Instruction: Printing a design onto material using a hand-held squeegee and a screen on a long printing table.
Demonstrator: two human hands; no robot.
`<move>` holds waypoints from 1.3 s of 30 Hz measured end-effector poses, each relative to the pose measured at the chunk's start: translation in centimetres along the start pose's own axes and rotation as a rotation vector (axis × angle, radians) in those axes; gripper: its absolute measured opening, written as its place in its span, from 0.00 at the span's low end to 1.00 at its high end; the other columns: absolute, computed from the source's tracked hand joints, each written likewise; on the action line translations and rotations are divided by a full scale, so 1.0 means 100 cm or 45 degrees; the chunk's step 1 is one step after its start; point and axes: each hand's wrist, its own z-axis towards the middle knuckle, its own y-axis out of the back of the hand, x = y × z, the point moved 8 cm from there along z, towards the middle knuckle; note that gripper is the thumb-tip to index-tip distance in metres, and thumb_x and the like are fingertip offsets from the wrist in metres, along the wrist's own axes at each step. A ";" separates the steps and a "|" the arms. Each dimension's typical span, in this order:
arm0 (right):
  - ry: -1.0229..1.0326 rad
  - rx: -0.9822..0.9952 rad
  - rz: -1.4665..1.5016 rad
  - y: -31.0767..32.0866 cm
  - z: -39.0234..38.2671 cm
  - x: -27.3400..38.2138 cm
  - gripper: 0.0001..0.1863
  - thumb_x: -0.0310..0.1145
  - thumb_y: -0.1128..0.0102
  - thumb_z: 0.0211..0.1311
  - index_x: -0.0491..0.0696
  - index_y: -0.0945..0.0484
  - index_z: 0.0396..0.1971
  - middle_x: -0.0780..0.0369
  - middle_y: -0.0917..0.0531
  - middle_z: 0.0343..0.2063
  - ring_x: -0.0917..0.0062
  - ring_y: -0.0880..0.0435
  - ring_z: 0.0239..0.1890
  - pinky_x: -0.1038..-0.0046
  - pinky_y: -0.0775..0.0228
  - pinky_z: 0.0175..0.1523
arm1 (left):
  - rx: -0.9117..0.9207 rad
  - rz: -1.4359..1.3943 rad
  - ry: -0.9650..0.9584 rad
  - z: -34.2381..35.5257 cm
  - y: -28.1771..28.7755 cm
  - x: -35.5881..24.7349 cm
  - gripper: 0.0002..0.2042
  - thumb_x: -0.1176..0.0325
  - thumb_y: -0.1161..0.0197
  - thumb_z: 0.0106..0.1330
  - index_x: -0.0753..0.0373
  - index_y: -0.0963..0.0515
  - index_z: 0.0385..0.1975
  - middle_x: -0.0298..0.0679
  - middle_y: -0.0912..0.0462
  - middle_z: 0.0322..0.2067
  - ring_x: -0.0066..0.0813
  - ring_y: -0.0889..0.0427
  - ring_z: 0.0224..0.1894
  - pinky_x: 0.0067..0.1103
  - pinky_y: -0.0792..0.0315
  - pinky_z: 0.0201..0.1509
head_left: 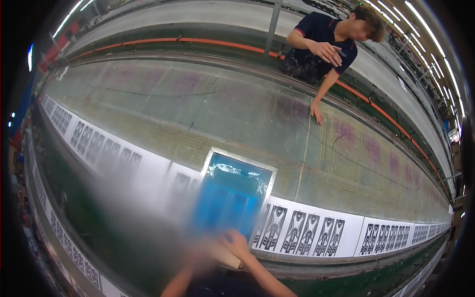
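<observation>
A screen frame (272,180) with a silver rim and blue translucent mesh lies over a strip of white printed sheets (321,232) on the long bench. My right hand (236,243) has its fingers curled at the screen’s near end; what they grip is unclear. A pale beige bar (225,256) lies just below those fingers. My left hand (200,255) is left of the bar, lost in a milky blur that also covers the screen’s lower left and part of the sheets.
Across the bench (247,119), a person (321,64) in a dark shirt leans over, one hand raised, the other on the surface. Behind run rails with an orange strip (178,38) and a metal post (272,27). Another printed strip (74,252) lines the lower left.
</observation>
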 end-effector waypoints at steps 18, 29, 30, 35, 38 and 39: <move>0.110 0.295 -0.892 -0.054 -0.080 -0.046 0.31 0.44 0.27 0.61 0.56 0.23 0.64 0.53 0.19 0.52 0.55 0.20 0.57 0.55 0.26 0.60 | 0.144 -0.450 0.579 0.040 -0.017 0.023 0.15 0.62 0.26 0.61 0.67 0.22 0.36 0.39 0.18 0.29 0.30 0.16 0.25 0.28 0.23 0.26; 1.536 -0.114 0.645 0.058 -0.204 0.434 0.33 0.38 0.43 0.78 0.70 0.40 0.78 0.56 0.11 0.28 0.70 0.12 0.24 0.74 0.18 0.33 | 0.203 -0.656 0.784 0.010 -0.026 -0.003 0.20 0.62 0.24 0.61 0.64 0.29 0.43 0.45 0.18 0.35 0.40 0.12 0.30 0.31 0.14 0.33; 1.499 -0.124 0.663 0.054 -0.197 0.438 0.33 0.38 0.43 0.78 0.70 0.40 0.78 0.56 0.11 0.28 0.70 0.12 0.24 0.74 0.18 0.33 | 0.208 -0.653 0.798 0.010 -0.020 0.001 0.20 0.63 0.24 0.61 0.63 0.29 0.42 0.45 0.18 0.36 0.39 0.12 0.31 0.31 0.13 0.34; 1.238 -0.358 0.760 0.053 -0.179 0.408 0.42 0.32 0.40 0.75 0.68 0.51 0.81 0.57 0.10 0.29 0.68 0.11 0.24 0.72 0.17 0.33 | 0.147 -0.592 0.895 0.001 0.007 0.020 0.20 0.64 0.25 0.62 0.63 0.31 0.43 0.46 0.20 0.40 0.39 0.12 0.33 0.30 0.12 0.37; 1.384 -0.716 0.815 0.063 -0.186 0.372 0.23 0.19 0.34 0.57 0.43 0.19 0.55 0.56 0.11 0.31 0.65 0.11 0.31 0.64 0.17 0.33 | 0.307 -0.646 0.923 -0.008 -0.016 0.004 0.23 0.65 0.28 0.65 0.67 0.31 0.51 0.49 0.19 0.45 0.40 0.11 0.38 0.26 0.12 0.41; 0.919 -0.410 0.818 0.045 -0.172 0.307 0.30 0.19 0.33 0.56 0.42 0.25 0.62 0.57 0.11 0.31 0.65 0.11 0.33 0.60 0.16 0.40 | 0.312 -0.639 0.948 -0.014 -0.016 0.003 0.23 0.65 0.28 0.65 0.67 0.31 0.51 0.49 0.19 0.45 0.40 0.11 0.38 0.26 0.12 0.41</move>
